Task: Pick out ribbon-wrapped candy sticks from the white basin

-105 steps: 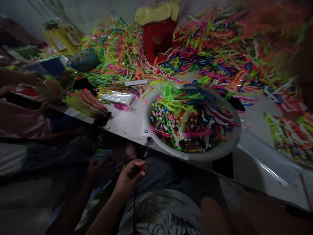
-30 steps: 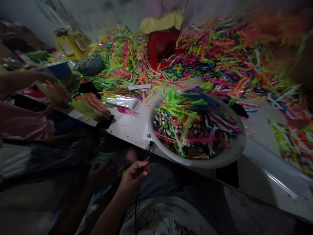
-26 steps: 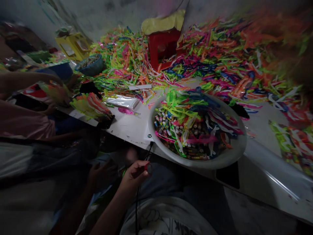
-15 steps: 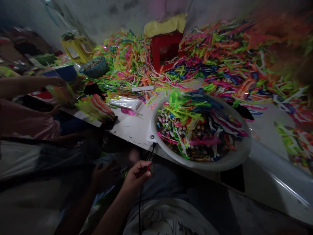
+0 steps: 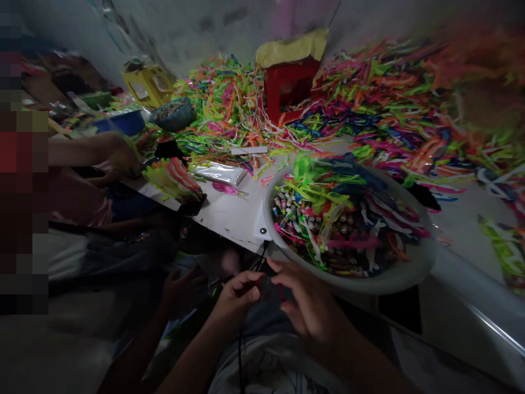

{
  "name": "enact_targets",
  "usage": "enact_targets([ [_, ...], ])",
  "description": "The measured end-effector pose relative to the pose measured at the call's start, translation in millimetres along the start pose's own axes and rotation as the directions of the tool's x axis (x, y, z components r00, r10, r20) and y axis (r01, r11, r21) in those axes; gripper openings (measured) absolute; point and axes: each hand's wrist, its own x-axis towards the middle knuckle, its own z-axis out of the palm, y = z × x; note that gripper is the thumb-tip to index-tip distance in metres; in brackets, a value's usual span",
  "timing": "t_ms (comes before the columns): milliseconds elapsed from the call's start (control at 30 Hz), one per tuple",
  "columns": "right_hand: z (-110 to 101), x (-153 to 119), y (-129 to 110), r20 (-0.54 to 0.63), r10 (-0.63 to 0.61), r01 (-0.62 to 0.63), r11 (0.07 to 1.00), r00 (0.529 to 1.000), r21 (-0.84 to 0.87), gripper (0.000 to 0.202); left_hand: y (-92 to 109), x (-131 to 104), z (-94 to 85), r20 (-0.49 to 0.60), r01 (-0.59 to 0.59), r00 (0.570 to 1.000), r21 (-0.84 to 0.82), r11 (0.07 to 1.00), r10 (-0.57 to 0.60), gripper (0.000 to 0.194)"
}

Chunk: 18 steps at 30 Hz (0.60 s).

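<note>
1 small reddish item (image 5: 263, 284), blurred: clamped between thumb and fingers of my left hand (image 5: 238, 299); likely light, stiff, best pinched at its edges. Left hand angles in from 8 o'clock. My right hand (image 5: 308, 306), at its 3 o'clock: fingers curled, grip I cannot tell. 1 basin (image 5: 369, 285): 2 o'clock, on surface (image 5: 221, 213).

A small, reddish, rounded piece (image 5: 262, 284) in a person's bare left hand (image 5: 238, 294) is too blurred to identify from here; at its three o'clock, the bare right hand (image 5: 305, 303) blurs too. Toward the scene's four o'clock, a clear plastic sheet (image 5: 479, 309) runs out of view.
</note>
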Motion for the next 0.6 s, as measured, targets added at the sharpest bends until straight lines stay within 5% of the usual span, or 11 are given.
enact_targets([
  [133, 19, 7, 6, 0.042, -0.069, 0.075, 0.984, 0.997, -0.160, 0.026, -6, 0, -4.9, -0.032, 0.028, 0.999, -0.026, 0.999, -0.028, 0.039],
  [367, 29, 4, 11, 0.068, -0.097, 0.105, 0.987, 0.993, -0.121, 0.030, -6, -1, -3.7, -0.023, 0.029, 0.999, 0.038, 0.999, -0.028, 0.037],
  [600, 35, -2, 20, 0.134, -0.060, 0.071, 0.995, 0.989, -0.073, 0.038, -15, -3, -11.7, -0.006, 0.146, 0.989, 0.034, 0.989, -0.146, 0.042],
])
